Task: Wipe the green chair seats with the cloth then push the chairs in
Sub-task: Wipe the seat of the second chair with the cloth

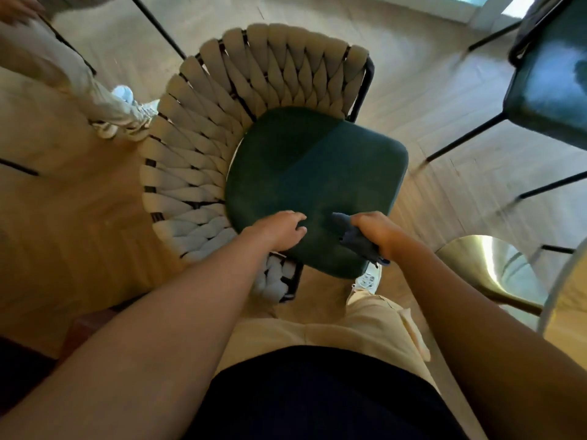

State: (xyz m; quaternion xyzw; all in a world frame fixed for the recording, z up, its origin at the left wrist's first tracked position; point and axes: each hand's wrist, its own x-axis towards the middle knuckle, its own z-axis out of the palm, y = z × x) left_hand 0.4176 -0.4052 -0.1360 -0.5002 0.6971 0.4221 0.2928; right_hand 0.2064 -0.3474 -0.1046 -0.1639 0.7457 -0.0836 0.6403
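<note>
Green seat (317, 188) of the near chair is seen from the head view in the middle of the picture, just below the person, with its woven beige backrest (222, 122) curving round it from about 7 o'clock over 9 o'clock to 1 o'clock. The seat is uncovered, and no table edge is over it, so the chair is judged as not yet pushed in.

At 6 o'clock of the seat, on its near edge, both hands are placed. The left hand (279, 230) rests on the cushion with its fingers loosely spread and nothing is held in it. The right hand (378, 231) is clamped round a dark blue cloth (352, 236), which is bunched and touches the seat just beside the left hand.

A second green chair (552, 87) is seen at 2 o'clock, well apart, and a gold rounded base (482, 268) at 4 o'clock. Another person's legs (104, 103) stand at 10 o'clock.

The step in hand is judged to be the wiping of this seat. For the next move the cloth should be pressed flat and drawn across the cushion toward 12 o'clock, while the chair is steadied by the left hand.
</note>
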